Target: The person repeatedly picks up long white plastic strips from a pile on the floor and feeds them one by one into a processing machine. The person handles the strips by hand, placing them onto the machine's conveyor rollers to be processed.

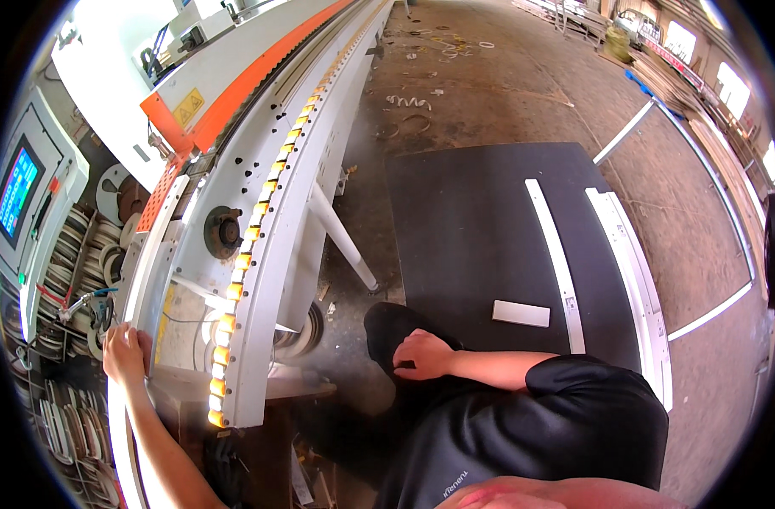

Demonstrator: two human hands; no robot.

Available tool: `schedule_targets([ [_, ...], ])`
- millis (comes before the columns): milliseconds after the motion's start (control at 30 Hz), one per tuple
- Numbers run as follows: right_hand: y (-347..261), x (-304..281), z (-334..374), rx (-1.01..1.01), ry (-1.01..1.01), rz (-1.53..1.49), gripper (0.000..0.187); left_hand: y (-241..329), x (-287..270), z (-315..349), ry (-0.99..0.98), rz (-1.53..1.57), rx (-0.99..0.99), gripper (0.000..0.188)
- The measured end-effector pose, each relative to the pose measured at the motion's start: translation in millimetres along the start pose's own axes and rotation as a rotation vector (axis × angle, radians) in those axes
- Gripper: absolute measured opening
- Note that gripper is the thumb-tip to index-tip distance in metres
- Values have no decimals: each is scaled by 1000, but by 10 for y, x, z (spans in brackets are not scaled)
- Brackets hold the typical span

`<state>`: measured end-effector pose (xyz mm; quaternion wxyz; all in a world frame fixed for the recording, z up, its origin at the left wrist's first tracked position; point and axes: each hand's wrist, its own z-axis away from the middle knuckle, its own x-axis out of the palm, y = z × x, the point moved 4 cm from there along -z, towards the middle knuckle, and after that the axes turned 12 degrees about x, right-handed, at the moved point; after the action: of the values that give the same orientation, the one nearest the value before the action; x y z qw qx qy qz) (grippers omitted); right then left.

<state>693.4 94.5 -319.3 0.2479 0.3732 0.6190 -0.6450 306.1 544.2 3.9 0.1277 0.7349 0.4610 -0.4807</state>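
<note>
My left hand [126, 352] is at the left side, its fingers closed over the edge of a long, narrow white board [119, 433]. The board stretches from the lower edge up along the guide of a white and orange machine [235, 110]. Resting on my dark-clothed knee is my right hand [423, 352], its fingers curled in, with nothing visible in them. Between the hands runs the machine's rail of yellow and white rollers [235, 292].
A control panel [44, 187] stands at the left above stacked tape reels [69, 254]. At the right, a dark sheet [481, 229] bears a short white block [521, 313] and several long white strips [554, 259]. A white leg [345, 242] slants beneath the machine. Curled offcuts [409, 103] lie farther off.
</note>
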Motion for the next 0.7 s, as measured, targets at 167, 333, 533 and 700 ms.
schedule_targets([
  [167,10,13,0,7,0,-5,23,-12,16,-8,-13,14,-20,30],
  [333,17,17,6,8,-1,-1,24,42,-23,-22,-26,16,-33,31],
  [533,2,-3,8,1,16,0,24,33,-25,-15,-33,6,-20,32],
  [700,-17,-24,9,10,14,11,24,37,-17,-26,-37,-1,-17,33],
])
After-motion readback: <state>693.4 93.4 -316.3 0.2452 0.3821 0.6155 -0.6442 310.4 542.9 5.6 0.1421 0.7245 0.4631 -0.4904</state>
